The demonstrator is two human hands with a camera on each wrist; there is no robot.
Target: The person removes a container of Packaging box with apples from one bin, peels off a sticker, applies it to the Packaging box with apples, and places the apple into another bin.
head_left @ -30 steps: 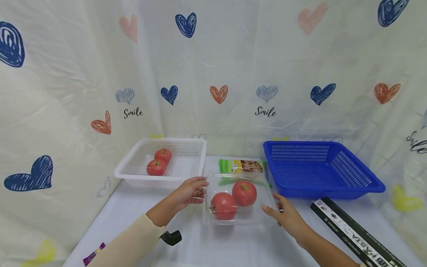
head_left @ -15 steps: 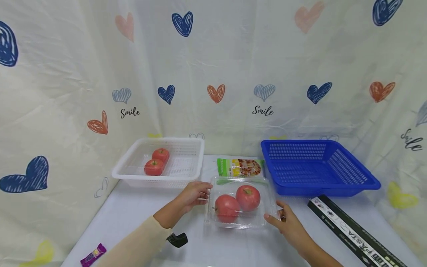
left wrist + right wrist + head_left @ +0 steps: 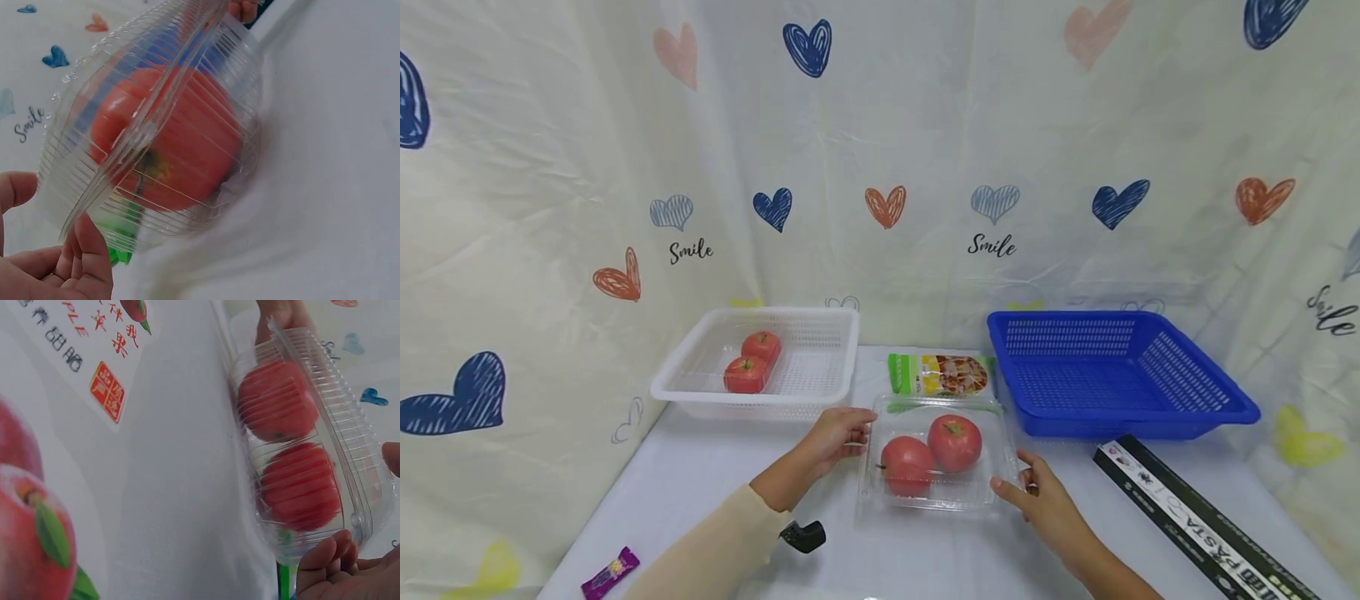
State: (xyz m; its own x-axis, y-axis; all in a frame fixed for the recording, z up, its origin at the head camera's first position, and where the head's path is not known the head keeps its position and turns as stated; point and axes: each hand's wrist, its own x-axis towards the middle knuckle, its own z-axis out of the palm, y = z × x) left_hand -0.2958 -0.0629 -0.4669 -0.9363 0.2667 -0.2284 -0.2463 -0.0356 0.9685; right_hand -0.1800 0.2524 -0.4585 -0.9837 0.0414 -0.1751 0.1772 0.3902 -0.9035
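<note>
A clear plastic clamshell box (image 3: 988,492) with two red apples (image 3: 955,443) in it is held between both hands above the white table, in the middle of the head view. My left hand (image 3: 833,440) holds its left edge; in the left wrist view fingers (image 3: 94,253) touch the rim below. My right hand (image 3: 1048,508) grips the right edge, thumb over the lid and fingers curled at the side. The lid lies over the apples; whether it is latched I cannot tell. Just behind it lies a green-and-yellow snack packet (image 3: 940,375).
A white basket (image 3: 812,400) holding two apples in clear packaging stands back left. At back right is a blue basket (image 3: 1120,427). A long black pasta box (image 3: 1202,517) lies at right, a purple wrapped snack (image 3: 610,573) at front left. Printed apples (image 3: 37,537) show nearby.
Both hands and the clamshell box have shifted slightly right and nearer, showing more of the snack packet behind. The grip looks the same. The head view has turned slightly.
</note>
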